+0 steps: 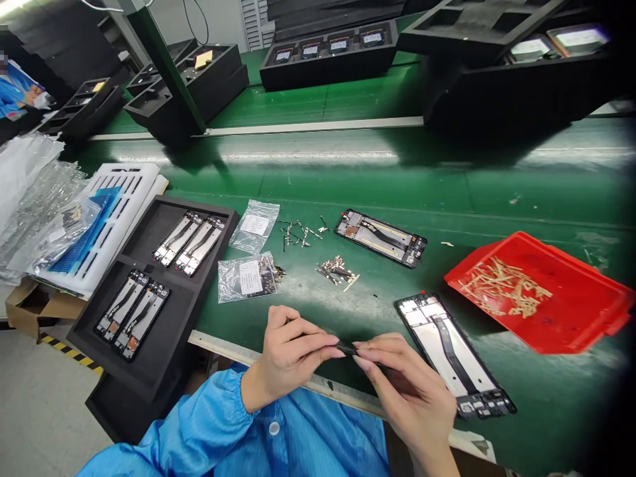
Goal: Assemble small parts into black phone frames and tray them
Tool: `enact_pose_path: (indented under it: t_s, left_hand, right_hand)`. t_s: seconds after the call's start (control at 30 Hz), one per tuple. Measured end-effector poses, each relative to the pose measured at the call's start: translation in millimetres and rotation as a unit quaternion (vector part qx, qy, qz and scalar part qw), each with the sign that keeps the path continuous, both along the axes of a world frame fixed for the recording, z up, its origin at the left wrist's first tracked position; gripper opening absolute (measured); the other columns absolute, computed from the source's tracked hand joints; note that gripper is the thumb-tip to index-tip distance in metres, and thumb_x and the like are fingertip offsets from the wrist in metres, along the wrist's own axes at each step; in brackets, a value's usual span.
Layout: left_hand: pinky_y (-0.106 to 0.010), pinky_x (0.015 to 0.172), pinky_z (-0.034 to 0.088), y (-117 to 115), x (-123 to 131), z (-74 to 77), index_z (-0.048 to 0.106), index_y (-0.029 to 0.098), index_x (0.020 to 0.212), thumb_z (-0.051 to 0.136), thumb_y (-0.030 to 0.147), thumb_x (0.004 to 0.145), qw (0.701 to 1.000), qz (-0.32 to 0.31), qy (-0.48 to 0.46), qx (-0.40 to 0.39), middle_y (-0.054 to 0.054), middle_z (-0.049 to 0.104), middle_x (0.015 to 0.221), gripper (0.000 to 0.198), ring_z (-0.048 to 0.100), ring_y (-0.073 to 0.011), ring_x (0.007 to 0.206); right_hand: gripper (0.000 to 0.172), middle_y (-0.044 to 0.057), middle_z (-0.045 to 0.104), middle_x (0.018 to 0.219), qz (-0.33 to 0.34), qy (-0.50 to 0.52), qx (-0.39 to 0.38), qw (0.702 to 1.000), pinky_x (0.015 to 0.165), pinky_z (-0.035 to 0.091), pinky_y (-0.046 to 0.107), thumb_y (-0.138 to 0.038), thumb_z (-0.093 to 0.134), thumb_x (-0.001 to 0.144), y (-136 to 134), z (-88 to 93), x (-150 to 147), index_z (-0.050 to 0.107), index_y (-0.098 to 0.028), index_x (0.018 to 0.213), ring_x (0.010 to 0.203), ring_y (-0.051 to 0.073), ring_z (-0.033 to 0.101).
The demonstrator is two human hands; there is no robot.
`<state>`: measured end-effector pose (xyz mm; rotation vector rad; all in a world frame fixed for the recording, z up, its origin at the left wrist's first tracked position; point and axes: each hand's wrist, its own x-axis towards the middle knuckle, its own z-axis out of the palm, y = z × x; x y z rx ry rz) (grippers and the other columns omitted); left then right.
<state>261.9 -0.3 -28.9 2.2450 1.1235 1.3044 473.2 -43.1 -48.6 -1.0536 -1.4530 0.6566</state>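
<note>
- Green workbench mat (348, 179), glossy, scuffed pale near the front edge, streaked with glare from overhead light.
- Pale strip (308, 126) running across the bench, dividing the near surface from a second green lane behind.
- Dark green post (163, 66) rising at a slant from the far lane.
- Black foam trays (328, 53) stacked along the back, some with small screens seated in their slots.
- Grey floor (40, 404) at lower left, with a yellow-and-black hazard stripe (69, 351) beside a cardboard box (34, 308).
- Ceiling lamp glow (10, 6) in the top left corner.
- Dark vignette over the right edge.
</note>
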Motion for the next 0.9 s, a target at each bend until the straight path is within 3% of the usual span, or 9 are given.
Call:
enact_pose_path:
  t_s: [0.27, 0.4, 0.57, 0.77, 0.9]
  left_hand:
    - [-0.042, 0.08, 0.045, -7, 3, -0.4, 0.084, 0.029, 0.1, 0.086, 0.031, 0.097, 1.0, 0.016, -0.002, -0.019, 0.003, 0.084, 0.088, 0.004, 0.063, -0.018, 0.081]
    - [-0.044, 0.08, 0.045, -7, 5, 2.9, 0.084, 0.028, 0.103, 0.085, 0.029, 0.098, 0.999, 0.026, 0.005, -0.047, 0.001, 0.084, 0.09, 0.005, 0.062, -0.0196, 0.083]
    - [-0.043, 0.084, 0.048, -7, 1, 5.5, 0.084, 0.029, 0.116, 0.074, 0.023, 0.105, 0.998, 0.019, 0.038, -0.054, -0.002, 0.083, 0.095, 0.017, 0.06, -0.021, 0.088]
    - [-0.042, 0.088, 0.05, -6, -1, 8.0, 0.08, 0.028, 0.126, 0.072, 0.013, 0.103, 0.998, -0.001, 0.036, -0.058, -0.002, 0.082, 0.097, 0.028, 0.058, -0.0207, 0.09]
    - [-0.042, 0.086, 0.048, -7, -1, 10.6, 0.08, 0.025, 0.123, 0.074, 0.015, 0.101, 0.998, -0.005, 0.026, -0.064, -0.003, 0.082, 0.099, 0.025, 0.057, -0.0221, 0.092]
  right_hand:
    - [0.031, 0.008, 0.076, 0.101, -0.003, -0.056, 0.046, 0.997, 0.076, 0.061, 0.039, 0.004, 0.073, 0.093, -4, -3.3, 0, 0.078, -0.02, 0.113, 0.094, 0.023, 0.074]
    - [0.033, 0.01, 0.071, 0.112, -0.049, -0.076, 0.032, 0.995, 0.083, 0.061, 0.041, 0.0, 0.073, 0.096, -10, -4.3, -9, 0.074, -0.02, 0.122, 0.102, 0.023, 0.07]
    - [0.047, 0.008, 0.071, 0.113, -0.104, -0.17, 0.103, 0.974, 0.084, 0.061, 0.04, 0.005, 0.079, 0.091, -11, -4.5, -15, 0.077, -0.024, 0.127, 0.099, 0.022, 0.07]
    - [0.071, 0.009, 0.072, 0.116, -0.066, -0.233, 0.129, 0.962, 0.078, 0.06, 0.041, 0.006, 0.077, 0.091, -5, -10.0, -9, 0.07, -0.032, 0.151, 0.098, 0.025, 0.068]
    - [0.074, 0.01, 0.07, 0.116, -0.058, -0.242, 0.136, 0.959, 0.079, 0.059, 0.041, 0.007, 0.074, 0.092, -5, -11.8, -6, 0.067, -0.032, 0.154, 0.097, 0.024, 0.066]
